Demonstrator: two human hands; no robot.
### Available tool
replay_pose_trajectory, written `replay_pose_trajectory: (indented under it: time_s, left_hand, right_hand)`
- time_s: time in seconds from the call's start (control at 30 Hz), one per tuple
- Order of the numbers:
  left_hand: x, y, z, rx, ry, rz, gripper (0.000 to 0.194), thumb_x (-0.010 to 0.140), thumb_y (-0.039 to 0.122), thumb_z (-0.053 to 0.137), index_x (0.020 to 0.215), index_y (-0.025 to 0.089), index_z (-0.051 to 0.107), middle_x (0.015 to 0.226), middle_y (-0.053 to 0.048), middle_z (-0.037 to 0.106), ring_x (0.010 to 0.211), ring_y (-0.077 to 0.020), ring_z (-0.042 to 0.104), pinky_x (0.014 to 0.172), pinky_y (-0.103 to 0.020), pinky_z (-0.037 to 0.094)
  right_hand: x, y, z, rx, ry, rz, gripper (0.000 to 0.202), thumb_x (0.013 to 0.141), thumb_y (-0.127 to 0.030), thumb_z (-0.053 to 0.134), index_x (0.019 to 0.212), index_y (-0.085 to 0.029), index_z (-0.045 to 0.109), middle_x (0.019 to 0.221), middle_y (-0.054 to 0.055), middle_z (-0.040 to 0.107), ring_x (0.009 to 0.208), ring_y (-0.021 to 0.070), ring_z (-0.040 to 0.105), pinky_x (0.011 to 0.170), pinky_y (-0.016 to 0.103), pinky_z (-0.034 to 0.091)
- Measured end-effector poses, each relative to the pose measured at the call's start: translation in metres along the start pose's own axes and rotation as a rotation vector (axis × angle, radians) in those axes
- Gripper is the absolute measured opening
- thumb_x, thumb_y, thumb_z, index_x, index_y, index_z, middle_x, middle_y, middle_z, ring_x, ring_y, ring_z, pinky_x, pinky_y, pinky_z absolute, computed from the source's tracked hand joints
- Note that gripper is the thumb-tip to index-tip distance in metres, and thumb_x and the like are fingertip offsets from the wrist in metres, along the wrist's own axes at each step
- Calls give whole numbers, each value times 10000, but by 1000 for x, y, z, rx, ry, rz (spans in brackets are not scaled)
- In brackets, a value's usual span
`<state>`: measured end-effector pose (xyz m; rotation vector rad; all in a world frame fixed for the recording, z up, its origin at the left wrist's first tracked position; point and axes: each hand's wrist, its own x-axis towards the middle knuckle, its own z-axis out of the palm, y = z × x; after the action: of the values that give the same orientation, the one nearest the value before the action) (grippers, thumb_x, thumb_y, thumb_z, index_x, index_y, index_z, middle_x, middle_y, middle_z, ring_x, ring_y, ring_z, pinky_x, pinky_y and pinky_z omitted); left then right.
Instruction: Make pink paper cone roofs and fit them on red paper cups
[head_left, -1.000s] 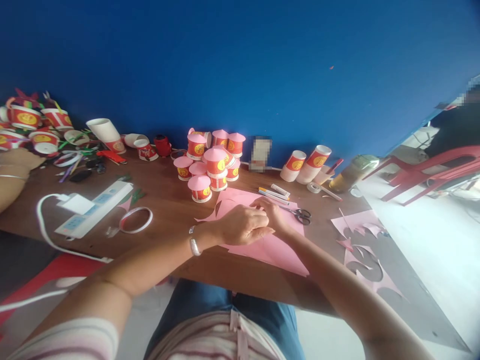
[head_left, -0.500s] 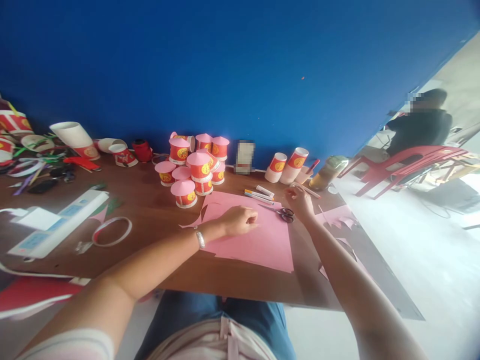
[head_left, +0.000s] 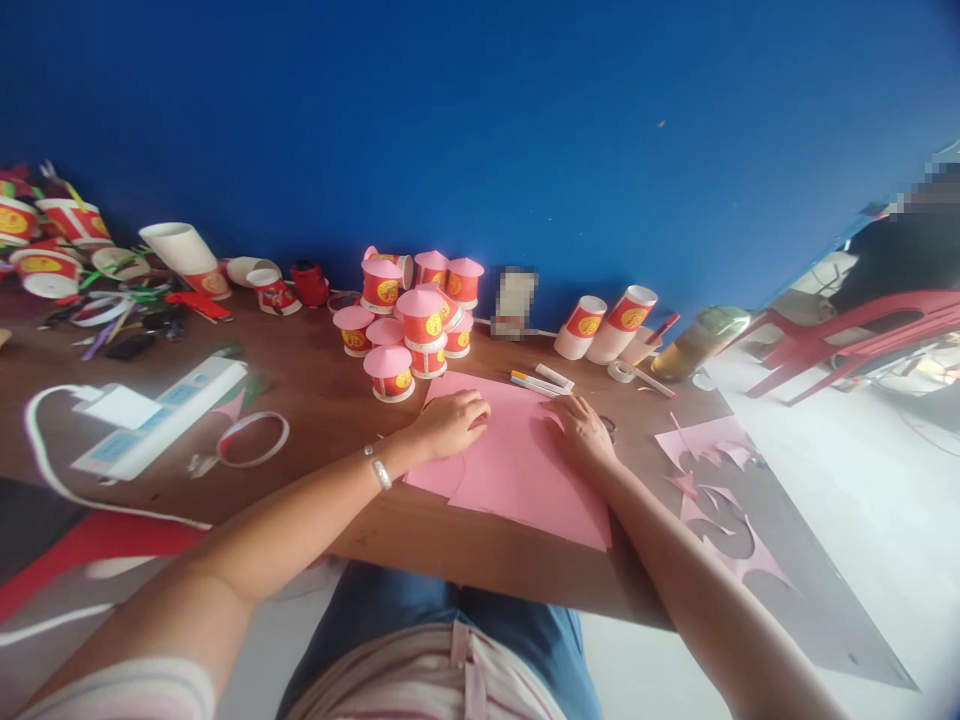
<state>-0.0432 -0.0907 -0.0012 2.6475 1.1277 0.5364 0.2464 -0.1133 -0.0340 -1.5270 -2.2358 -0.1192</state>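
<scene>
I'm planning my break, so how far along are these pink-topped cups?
Several cups already look done, wearing pink cone tops. In hand is the pink paper, with the left hand and right hand on it. The two tall cup stacks by the wall have no pink tops, so they are probably left; I can't tell how many more are planned.

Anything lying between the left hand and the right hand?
Just a bare stretch of pink paper between the left hand and the right hand, seen in the head view.
</scene>
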Motion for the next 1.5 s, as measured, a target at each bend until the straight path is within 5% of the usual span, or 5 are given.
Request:
replay_pose_trajectory:
  time_s: [0.57, 0.77, 0.97, 1.2, 1.5]
  left_hand:
    - [-138, -43, -92, 417, 9, -593, 265, 910, 424, 553, 1059, 262, 701, 1156, -107, 713, 955, -306, 699, 771, -411, 532]
    - [-183, -65, -120, 633, -295, -742, 260, 869, 285, 481, 909, 198, 722, 965, -194, 763, 971, -420, 706, 847, -509, 507]
    - [-156, -20, -112, 439, -209, -695, 264, 903, 262, 438, 786, 254, 675, 998, -118, 769, 879, -342, 720, 696, -414, 489]
    - [-78, 35, -73, 284, -85, -50, 222, 979, 194, 502, 841, 201, 676, 899, -85, 715, 883, -231, 676, 746, -329, 479]
    - [-3, 23, -38, 393, -131, 173, 243, 954, 111, 517, 836, 162, 723, 878, -73, 685, 824, -213, 655, 609, -316, 389]
  right_hand:
    - [-7, 11, -2, -155, 86, 19, 241, 955, -254, 524, 1106, -206, 705, 1073, 132, 675, 1024, 299, 578, 799, 391, 507]
    - [-5, 11, -1, -150, 64, 26, 234, 967, -266, 524, 1072, -208, 725, 1018, 113, 688, 975, 279, 600, 806, 376, 497]
    - [-4, 10, -1, -137, 52, 22, 238, 976, -254, 515, 1074, -208, 727, 1024, 111, 704, 989, 278, 609, 840, 380, 497]
    - [-3, 11, 1, -143, 48, 37, 240, 988, -273, 506, 1041, -204, 729, 1020, 120, 694, 993, 281, 594, 854, 390, 489]
    - [-1, 9, -3, -167, 14, 48, 235, 1010, -280, 510, 1077, -198, 720, 1063, 112, 700, 1014, 267, 592, 858, 361, 476]
